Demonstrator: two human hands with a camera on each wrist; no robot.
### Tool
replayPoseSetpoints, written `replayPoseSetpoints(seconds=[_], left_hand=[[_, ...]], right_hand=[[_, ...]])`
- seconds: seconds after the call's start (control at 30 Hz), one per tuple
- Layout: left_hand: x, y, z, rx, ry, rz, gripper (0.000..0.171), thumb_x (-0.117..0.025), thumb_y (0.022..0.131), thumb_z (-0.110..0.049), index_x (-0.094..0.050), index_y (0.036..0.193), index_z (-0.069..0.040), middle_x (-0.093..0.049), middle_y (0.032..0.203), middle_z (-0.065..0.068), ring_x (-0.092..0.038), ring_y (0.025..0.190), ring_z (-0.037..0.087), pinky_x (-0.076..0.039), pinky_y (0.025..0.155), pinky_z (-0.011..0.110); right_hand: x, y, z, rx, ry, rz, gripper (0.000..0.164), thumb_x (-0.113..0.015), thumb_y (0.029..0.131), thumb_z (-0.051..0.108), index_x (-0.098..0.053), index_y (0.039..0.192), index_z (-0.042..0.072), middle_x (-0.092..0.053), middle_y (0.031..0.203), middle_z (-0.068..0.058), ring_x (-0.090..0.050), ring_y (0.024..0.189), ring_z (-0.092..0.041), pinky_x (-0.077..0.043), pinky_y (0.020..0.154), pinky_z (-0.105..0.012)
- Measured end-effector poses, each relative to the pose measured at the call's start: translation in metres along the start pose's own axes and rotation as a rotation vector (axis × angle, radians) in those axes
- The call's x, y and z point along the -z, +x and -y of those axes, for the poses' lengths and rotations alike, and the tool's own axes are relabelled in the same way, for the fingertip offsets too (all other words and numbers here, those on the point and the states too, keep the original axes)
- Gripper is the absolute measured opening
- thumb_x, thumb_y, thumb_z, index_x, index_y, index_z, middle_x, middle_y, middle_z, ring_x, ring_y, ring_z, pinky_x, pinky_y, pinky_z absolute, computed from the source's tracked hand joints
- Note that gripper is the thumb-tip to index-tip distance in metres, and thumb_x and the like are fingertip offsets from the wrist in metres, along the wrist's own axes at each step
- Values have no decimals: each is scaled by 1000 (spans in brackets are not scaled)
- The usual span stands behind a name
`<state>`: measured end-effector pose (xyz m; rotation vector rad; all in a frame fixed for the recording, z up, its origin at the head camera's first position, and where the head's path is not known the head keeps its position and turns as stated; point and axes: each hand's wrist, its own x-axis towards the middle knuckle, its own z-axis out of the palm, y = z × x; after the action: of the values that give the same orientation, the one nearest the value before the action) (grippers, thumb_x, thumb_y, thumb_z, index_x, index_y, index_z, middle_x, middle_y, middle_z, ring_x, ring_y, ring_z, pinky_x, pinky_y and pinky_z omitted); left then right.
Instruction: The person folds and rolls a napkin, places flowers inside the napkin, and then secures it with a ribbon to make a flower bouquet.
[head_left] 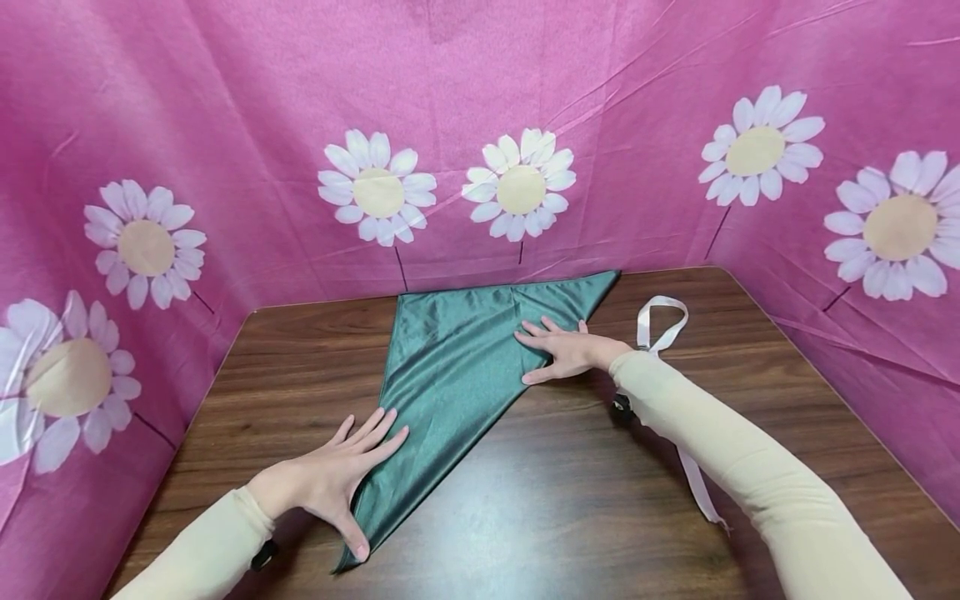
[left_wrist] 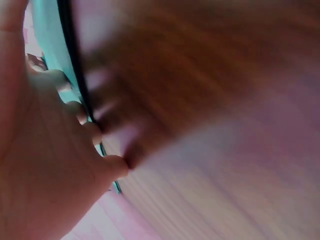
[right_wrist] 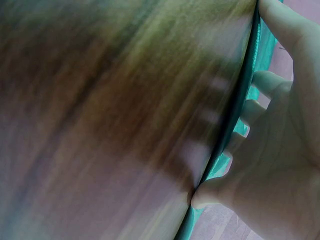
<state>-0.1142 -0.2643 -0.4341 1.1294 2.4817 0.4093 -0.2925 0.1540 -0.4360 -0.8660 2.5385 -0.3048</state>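
Note:
A shiny green cloth (head_left: 450,375), folded into a long slanted shape, lies on the wooden table from the back edge toward the front left. My left hand (head_left: 330,479) rests with spread fingers on its lower left end, thumb near the pointed corner. Farther back, my right hand (head_left: 566,350) lies with fingers spread on the cloth's right edge. In the left wrist view, fingertips of the left hand (left_wrist: 55,135) line up along the cloth's dark edge. The right wrist view shows the right hand (right_wrist: 280,150) with its fingertips along the folded edge.
A white ribbon (head_left: 663,325) with a loop at its top lies at the right, partly hidden under the right forearm; its tail (head_left: 701,487) shows below. The brown wooden table (head_left: 555,500) is enclosed by a pink curtain (head_left: 450,75) printed with white daisies.

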Motion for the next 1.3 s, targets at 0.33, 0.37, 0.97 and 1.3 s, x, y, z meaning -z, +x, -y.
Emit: replayPoseSetpoints(seconds=[0.33, 0.37, 0.97, 1.3], left_hand=[[-4, -13, 0, -19, 13, -31, 145, -79, 57, -80, -13, 162, -5, 0, 165, 29, -3, 150, 50, -7, 111, 74], [-4, -13, 0, -18, 11, -29, 145, -79, 57, -79, -13, 162, -5, 0, 165, 29, -3, 150, 49, -7, 111, 74], [-2, -13, -2, -26, -17, -22, 144, -82, 58, -76, -13, 162, -4, 1, 165, 30, -1, 150, 51, -6, 111, 74], [13, -12, -12, -9, -50, -92, 135, -84, 62, -70, -19, 162, -7, -5, 166, 24, -6, 151, 45, -11, 112, 72]], right_hand=[[-1, -1, 2, -6, 9, 5, 96, -58, 88, 75, -18, 163, 31, 0, 170, 3, 7, 154, -32, 7, 106, -79], [-1, 0, 2, -3, 11, 5, 96, -58, 88, 75, -17, 163, 31, 0, 170, 4, 7, 154, -32, 7, 106, -79], [-4, -1, -1, -7, 4, -6, 95, -56, 88, 76, -17, 163, 31, 0, 170, 4, 7, 154, -31, 8, 106, -79], [-2, -8, 5, 38, -26, -127, 94, -55, 91, 73, -20, 163, 25, -8, 169, -8, 1, 153, -41, 3, 105, -81]])
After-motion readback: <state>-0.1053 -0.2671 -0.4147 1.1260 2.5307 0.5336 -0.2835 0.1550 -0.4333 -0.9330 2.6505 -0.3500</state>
